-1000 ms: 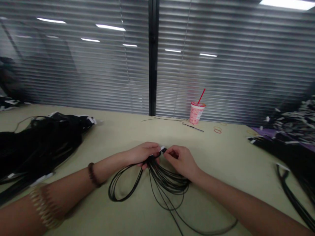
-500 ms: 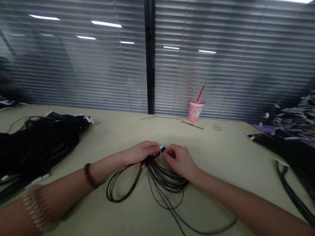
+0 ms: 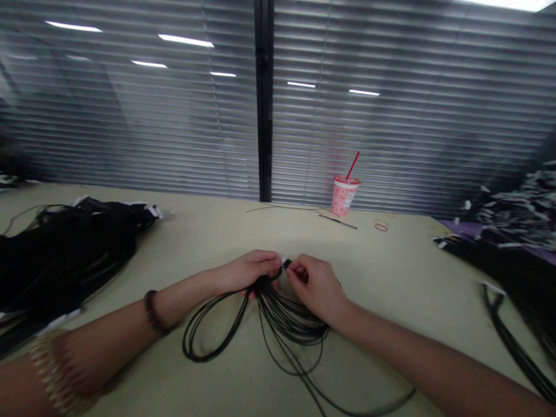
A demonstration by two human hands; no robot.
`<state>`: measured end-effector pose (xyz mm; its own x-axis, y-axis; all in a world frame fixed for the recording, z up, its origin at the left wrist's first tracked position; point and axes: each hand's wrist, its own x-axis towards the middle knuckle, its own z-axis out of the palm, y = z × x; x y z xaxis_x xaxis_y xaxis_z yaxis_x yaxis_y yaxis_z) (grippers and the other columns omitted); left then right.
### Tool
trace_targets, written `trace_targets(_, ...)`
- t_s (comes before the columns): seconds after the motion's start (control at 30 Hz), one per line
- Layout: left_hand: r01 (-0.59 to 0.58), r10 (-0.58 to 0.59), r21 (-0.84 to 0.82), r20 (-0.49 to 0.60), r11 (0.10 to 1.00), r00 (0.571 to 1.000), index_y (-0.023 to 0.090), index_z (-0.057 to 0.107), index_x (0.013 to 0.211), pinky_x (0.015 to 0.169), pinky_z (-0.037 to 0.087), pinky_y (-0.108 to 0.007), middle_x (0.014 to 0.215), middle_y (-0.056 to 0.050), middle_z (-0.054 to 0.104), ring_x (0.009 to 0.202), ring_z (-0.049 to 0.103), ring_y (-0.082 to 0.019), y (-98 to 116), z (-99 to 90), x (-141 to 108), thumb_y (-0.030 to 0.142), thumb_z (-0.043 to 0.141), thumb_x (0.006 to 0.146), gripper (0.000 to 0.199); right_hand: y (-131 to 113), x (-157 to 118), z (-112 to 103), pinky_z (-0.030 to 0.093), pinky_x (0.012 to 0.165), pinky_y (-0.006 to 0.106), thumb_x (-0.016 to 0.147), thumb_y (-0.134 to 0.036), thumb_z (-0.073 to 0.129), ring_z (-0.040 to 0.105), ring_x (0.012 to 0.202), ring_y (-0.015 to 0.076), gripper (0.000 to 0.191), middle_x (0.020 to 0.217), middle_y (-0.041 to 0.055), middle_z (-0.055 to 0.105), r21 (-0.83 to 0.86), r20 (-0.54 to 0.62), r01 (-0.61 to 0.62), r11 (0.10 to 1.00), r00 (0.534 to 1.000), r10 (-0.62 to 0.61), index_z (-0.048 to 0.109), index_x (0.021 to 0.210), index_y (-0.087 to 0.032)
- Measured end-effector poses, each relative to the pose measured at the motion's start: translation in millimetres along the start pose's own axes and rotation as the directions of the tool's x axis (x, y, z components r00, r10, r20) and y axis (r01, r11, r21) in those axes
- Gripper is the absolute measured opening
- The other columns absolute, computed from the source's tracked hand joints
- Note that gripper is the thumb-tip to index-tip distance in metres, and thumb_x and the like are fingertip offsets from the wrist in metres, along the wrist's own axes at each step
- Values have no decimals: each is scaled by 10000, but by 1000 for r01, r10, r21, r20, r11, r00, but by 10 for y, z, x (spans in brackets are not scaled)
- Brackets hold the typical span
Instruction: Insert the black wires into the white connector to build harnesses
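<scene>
A bundle of thin black cables [image 3: 289,318] hangs in loops over the pale table, with loose strands trailing toward the front edge. My left hand [image 3: 256,270] is closed round the gathered top of the bundle. Close beside it, my right hand [image 3: 313,284] pinches the small black end by a white tag [image 3: 284,260] that shows between the two hands. Some fingertips are hidden behind the cables.
Dark cable piles lie at the left [image 3: 82,249] and right [image 3: 499,260]. Behind my hands stand a pink cup [image 3: 344,197] with a straw, a pen [image 3: 337,222] and rubber bands [image 3: 381,226]. Window blinds rise behind the table [image 3: 195,226].
The left loop of cable has swung slightly left and down. Both hands keep nearly the same grip; the view has shifted a little.
</scene>
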<state>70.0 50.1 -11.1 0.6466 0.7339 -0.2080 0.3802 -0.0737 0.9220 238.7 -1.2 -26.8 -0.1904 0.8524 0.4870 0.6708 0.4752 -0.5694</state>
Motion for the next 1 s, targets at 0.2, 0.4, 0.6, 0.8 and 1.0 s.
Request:
trace_targets(0.2, -33, 34, -20, 46, 999, 998, 176, 455, 756, 263, 254, -145, 624, 33, 541, 328, 388, -35, 12, 12, -7, 486, 404, 777, 316, -15, 1, 0, 391, 580, 216, 779, -154, 468, 542, 620, 116, 91, 687, 20, 602, -90, 2, 60, 994, 998, -60, 554, 749, -162)
trace_targets(0.4, -35, 37, -45, 46, 998, 998, 171, 452, 731, 271, 289, -141, 606, 37, 519, 343, 403, -39, 31, 29, -21, 467, 415, 779, 302, -11, 6, 23, 385, 591, 220, 792, -137, 444, 531, 645, 123, 91, 705, 27, 586, -126, -1, 64, 990, 998, -65, 530, 767, -152)
trace_targets(0.6, -36, 37, -54, 18, 998, 999, 167, 452, 726, 270, 295, -140, 578, 44, 488, 356, 417, -48, 46, 56, -27, 460, 425, 775, 298, -34, 15, 40, 381, 598, 231, 798, -142, 425, 517, 651, 130, 92, 714, 34, 569, -153, 16, 39, 987, 999, -38, 511, 768, -151)
trace_targets(0.8, -39, 40, -51, 36, 998, 999, 165, 446, 736, 279, 288, -142, 591, 31, 534, 351, 413, -45, 50, 79, -31, 472, 420, 775, 310, -37, -1, 53, 373, 605, 237, 815, -144, 397, 501, 656, 131, 106, 725, 35, 550, -177, 4, 64, 982, 998, -64, 492, 767, -152)
trace_targets(1.0, -60, 63, -105, 27, 993, 998, 167, 454, 734, 301, 299, -141, 578, 44, 517, 370, 413, -42, 40, 80, -24, 456, 444, 770, 292, -6, -1, 50, 377, 615, 224, 810, -146, 404, 513, 673, 126, 98, 728, 26, 558, -116, 3, 80, 990, 997, -80, 498, 790, -161)
